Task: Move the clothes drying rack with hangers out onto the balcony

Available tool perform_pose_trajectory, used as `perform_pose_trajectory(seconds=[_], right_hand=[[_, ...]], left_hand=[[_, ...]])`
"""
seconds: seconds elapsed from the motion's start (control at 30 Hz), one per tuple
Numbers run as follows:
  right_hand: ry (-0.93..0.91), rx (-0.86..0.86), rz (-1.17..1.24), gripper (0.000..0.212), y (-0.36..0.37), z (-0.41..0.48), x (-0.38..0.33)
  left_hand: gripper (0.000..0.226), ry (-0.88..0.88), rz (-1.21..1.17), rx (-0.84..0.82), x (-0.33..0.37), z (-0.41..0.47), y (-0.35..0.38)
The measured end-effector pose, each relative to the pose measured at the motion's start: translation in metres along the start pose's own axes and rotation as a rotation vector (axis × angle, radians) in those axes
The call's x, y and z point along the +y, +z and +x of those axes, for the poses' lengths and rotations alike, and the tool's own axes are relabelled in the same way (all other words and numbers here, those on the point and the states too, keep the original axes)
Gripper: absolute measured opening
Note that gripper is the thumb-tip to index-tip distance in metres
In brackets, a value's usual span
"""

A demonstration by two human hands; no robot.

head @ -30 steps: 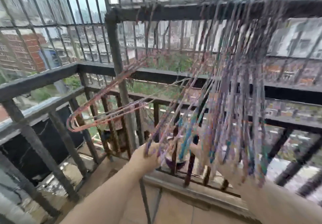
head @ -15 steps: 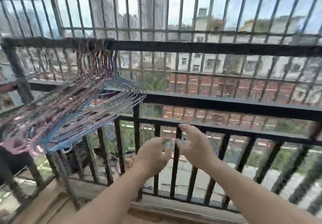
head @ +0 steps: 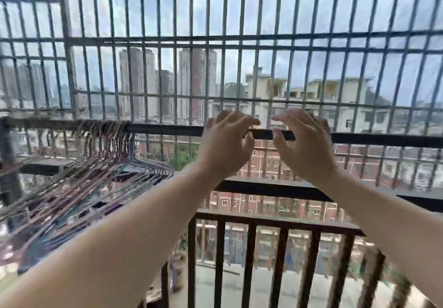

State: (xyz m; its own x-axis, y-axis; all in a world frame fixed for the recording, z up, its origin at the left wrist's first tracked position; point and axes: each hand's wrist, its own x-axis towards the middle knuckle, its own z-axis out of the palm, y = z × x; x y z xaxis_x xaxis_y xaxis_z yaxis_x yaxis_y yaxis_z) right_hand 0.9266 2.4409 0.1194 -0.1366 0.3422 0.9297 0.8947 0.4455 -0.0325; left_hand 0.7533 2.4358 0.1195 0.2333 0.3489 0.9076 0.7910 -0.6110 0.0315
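The drying rack's dark horizontal bar (head: 167,131) runs across the middle of the head view. A bundle of several coloured wire hangers (head: 79,188) hangs from its left part and is swung out to the left. My left hand (head: 225,147) and my right hand (head: 304,147) are raised side by side in front of the bar, fingers spread and curled. Neither hand holds anything. Whether the fingertips touch the bar I cannot tell. The rack's left post (head: 9,164) is blurred.
A metal security grille (head: 239,41) closes the balcony in front and above. Below it runs a dark railing (head: 275,190) with vertical balusters (head: 249,259). City buildings lie beyond. The floor edge shows at the bottom.
My view has tilted up. Both hands rose from railing height to the level of the rack's bar. The hangers, let go earlier, stay swung out to the left.
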Motion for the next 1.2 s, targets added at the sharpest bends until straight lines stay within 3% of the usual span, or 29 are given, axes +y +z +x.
perform_pose_trajectory(seconds=[0.1,0.23,0.37,0.73,0.83,1.2], right_hand=[[0.074,-0.194,-0.172,0.041,0.01,0.01,0.018],[0.171,-0.338,-0.148,0.052,0.028,0.01,0.035],[0.197,-0.301,-0.035,0.048,0.041,0.011,0.045],[0.162,-0.248,-0.038,0.041,0.063,0.02,0.058],[0.178,-0.276,-0.062,0.046,0.061,0.022,0.056],[0.227,-0.316,-0.199,0.05,0.061,0.021,0.036]], left_hand=[[0.03,-0.065,0.154,-0.152,-0.009,0.017,0.008],[0.038,-0.175,0.262,-0.365,-0.022,0.022,0.018],[0.04,-0.154,0.309,-0.348,-0.033,0.023,0.026],[0.029,-0.182,0.29,-0.268,-0.044,0.027,0.048],[0.032,-0.231,0.178,-0.226,-0.053,0.019,0.058],[0.026,-0.211,0.133,-0.242,-0.071,0.015,0.077]])
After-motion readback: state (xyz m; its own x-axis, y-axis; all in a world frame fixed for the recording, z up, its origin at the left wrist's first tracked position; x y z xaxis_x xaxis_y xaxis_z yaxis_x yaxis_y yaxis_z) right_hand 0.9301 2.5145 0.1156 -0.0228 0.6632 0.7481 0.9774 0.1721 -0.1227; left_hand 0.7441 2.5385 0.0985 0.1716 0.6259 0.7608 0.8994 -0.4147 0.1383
